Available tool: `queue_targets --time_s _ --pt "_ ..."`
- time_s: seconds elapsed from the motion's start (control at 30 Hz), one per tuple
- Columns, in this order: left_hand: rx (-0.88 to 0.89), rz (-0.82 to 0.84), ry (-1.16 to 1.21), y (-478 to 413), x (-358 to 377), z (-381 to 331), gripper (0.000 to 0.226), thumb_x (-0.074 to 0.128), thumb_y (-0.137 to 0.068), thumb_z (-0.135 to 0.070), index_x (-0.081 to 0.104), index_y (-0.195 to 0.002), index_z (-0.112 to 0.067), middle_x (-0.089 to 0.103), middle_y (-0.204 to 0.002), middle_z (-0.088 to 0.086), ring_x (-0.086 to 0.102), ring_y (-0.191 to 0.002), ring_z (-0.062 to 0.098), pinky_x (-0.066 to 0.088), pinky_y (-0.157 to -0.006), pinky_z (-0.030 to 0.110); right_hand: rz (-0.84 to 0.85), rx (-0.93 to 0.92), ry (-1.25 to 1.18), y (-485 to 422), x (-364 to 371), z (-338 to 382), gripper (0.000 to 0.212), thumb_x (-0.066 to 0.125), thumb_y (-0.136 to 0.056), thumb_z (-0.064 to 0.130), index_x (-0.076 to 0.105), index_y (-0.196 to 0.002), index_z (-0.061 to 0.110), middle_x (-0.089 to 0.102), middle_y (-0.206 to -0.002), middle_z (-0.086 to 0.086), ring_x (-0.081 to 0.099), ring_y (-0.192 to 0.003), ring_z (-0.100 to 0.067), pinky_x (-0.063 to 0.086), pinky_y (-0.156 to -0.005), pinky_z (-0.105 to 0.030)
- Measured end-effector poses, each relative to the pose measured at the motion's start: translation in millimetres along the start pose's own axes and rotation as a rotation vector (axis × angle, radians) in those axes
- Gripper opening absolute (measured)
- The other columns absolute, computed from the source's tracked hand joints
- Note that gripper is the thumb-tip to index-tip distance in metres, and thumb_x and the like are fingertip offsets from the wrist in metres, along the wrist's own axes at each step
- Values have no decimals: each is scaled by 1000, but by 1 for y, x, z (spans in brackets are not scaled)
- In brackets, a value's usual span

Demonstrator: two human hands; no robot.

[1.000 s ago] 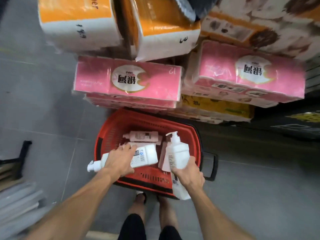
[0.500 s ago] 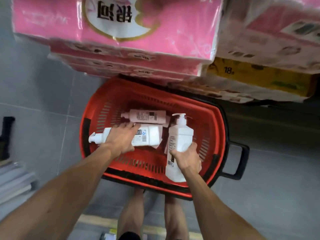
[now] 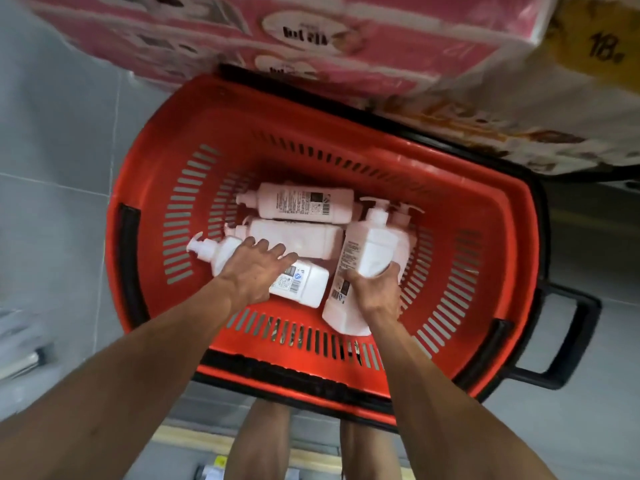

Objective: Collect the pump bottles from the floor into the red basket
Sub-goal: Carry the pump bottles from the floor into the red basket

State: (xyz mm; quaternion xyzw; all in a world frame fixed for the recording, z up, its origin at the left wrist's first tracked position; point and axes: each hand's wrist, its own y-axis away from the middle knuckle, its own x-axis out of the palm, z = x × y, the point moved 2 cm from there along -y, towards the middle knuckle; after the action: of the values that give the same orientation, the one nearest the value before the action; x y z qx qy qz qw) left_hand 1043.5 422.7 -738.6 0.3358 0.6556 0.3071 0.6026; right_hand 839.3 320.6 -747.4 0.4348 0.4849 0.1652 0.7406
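Observation:
The red basket [image 3: 194, 133] stands on the grey floor below me. My left hand [image 3: 254, 271] holds a white pump bottle [image 3: 306, 284] that lies on its side inside the basket, pump pointing left. To its right, my right hand [image 3: 375, 292] grips the lower half of a second white pump bottle [image 3: 369, 249], tilted with its pump pointing away from me. Behind them two pale pink bottles [image 3: 304, 206] [image 3: 301, 237] lie on the basket floor. Another pump [image 3: 405, 211] shows behind the right bottle.
Pink packs of tissue rolls [image 3: 346, 39] are stacked right behind the basket, with yellow and white packs [image 3: 571, 81] to the right. The basket's black handle [image 3: 568, 341] sticks out on the right. My legs [image 3: 263, 445] stand just before the basket.
The view has dropped closer to the basket. Both hands have carried their bottles deeper inside, and the left bottle now lies among the others.

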Motion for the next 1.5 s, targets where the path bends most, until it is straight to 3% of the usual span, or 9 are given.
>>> queue_targets --time_s 0.13,0.37,0.53,0.63,0.73,0.97,1.17,1.5 --pt "-5 8 -10 -12 21 -4 84 72 -81 -26 25 -150 -26 46 -142 1 49 -123 27 36 -107 43 -33 -24 -21 -17 19 6 82 85 -62 55 43 -119 13 59 -113 -8 63 -95 -32 55 -83 -48" --pt "-46 27 16 -25 31 -10 84 72 -82 -25 24 -152 -24 45 -143 1 44 -126 27 36 -104 43 -32 -42 30 -31 28 6 80 84 -73 50 40 -126 8 48 -125 -10 59 -103 -35 51 -81 -45" --pt "-97 89 62 -15 19 -22 58 54 -89 -5 38 -141 -24 43 -140 3 40 -129 28 36 -100 41 -39 -78 160 -17 20 9 75 78 -82 49 38 -130 7 42 -133 -15 45 -121 -37 46 -88 -47" --pt "-124 97 94 -8 -2 -24 56 57 -90 -9 40 -141 -26 44 -140 3 40 -130 27 34 -103 42 -26 -122 178 -4 3 11 65 73 -86 42 38 -131 12 42 -133 -13 47 -121 -37 45 -89 -46" --pt "-146 38 103 1 -32 -23 58 60 -89 -10 39 -142 -25 45 -138 3 41 -127 27 33 -103 43 3 -278 273 12 -17 20 60 69 -87 37 41 -136 17 45 -133 -9 47 -123 -34 44 -88 -42" --pt "-190 -88 37 44 -120 -28 58 63 -92 -30 37 -144 -25 43 -143 4 39 -133 29 34 -105 45 -39 -599 574 64 -72 58 62 70 -87 44 43 -136 19 49 -133 -8 46 -124 -32 46 -93 -44" --pt "-187 -169 11 103 -182 -45 62 65 -90 -38 39 -145 -25 43 -144 5 40 -134 29 35 -106 46 -75 -716 720 127 -129 73 59 68 -87 42 46 -136 17 55 -130 -10 50 -123 -34 44 -95 -45" --pt "-186 -225 131 222 -263 -84 63 66 -89 -44 40 -143 -25 46 -139 4 45 -126 29 40 -98 46 -155 -704 637 251 -241 51 61 73 -85 40 44 -135 21 54 -126 -8 53 -115 -33 46 -84 -46"
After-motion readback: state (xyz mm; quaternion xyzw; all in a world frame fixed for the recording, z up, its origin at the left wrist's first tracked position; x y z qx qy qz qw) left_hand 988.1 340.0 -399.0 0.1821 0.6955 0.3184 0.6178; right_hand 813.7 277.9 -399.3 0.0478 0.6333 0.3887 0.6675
